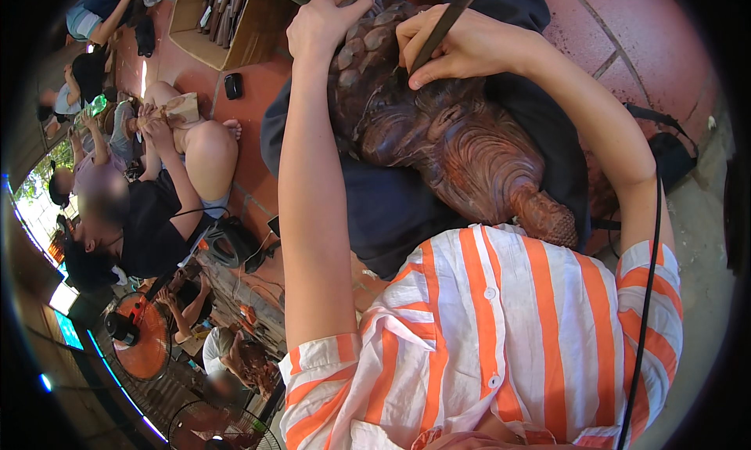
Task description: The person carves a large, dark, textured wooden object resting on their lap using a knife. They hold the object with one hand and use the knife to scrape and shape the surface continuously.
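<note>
A reddish-brown carved wooden statue (489, 156) of a seated, robed figure lies across my lap on dark cloth (375, 207). Its knobbly head (547, 219) points toward my chest, and the petal-carved base is at the far end. My left hand (325, 26) grips the far left edge of that base, some fingertips hidden behind it. In my right hand (450, 47) is a dark, narrow, flat hand tool (447, 26), slanting across the statue near its base. Its exact kind is unclear, and whether its lower end touches the wood is hidden by my fingers.
A cardboard box (184, 35) of long dark sticks or tools stands far left, with a small black object (233, 86) nearby on the tiles. A person in black (160, 223) sits at left. Fans (141, 336) stand lower left. A black bag (671, 164) lies right.
</note>
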`<state>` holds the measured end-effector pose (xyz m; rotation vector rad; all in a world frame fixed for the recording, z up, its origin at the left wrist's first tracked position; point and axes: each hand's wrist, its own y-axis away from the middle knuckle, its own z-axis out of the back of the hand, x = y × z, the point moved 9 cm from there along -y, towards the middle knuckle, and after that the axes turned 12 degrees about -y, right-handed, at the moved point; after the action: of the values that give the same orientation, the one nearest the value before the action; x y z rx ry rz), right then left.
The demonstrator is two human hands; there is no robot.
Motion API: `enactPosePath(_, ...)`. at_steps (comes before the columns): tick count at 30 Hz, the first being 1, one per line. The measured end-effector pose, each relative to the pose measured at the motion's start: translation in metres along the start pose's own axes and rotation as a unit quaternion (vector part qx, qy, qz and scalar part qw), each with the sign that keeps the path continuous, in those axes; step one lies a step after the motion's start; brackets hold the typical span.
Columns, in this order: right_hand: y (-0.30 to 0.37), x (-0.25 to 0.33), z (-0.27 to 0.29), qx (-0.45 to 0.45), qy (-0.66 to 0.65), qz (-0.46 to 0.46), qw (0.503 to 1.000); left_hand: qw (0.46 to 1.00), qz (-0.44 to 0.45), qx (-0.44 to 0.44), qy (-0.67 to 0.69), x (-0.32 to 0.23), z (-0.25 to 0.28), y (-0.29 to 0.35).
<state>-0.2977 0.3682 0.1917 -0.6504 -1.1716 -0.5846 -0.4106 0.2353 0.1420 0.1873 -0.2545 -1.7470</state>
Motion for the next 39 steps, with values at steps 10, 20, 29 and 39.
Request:
enactPosePath(10, 0.002, -0.013, 0.003, 0.001, -0.072, 0.015, 0.997, 1.0, 0.003, 0.014, -0.006, -0.001, 0.001, -0.001)
enactPosePath(20, 0.005, -0.005, 0.001, -0.003, -0.057, 0.076, 0.995, 1.0, 0.002, 0.013, -0.003, 0.0, 0.002, 0.002)
enactPosePath(29, 0.004, -0.006, 0.001, 0.001, -0.121, 0.028, 0.992, 1.0, 0.007, 0.024, -0.006, 0.001, 0.0, 0.001)
enactPosePath(39, 0.004, -0.01, 0.001, 0.005, -0.123, 0.052, 0.991, 1.0, 0.002, -0.003, 0.001, 0.0, 0.003, 0.002)
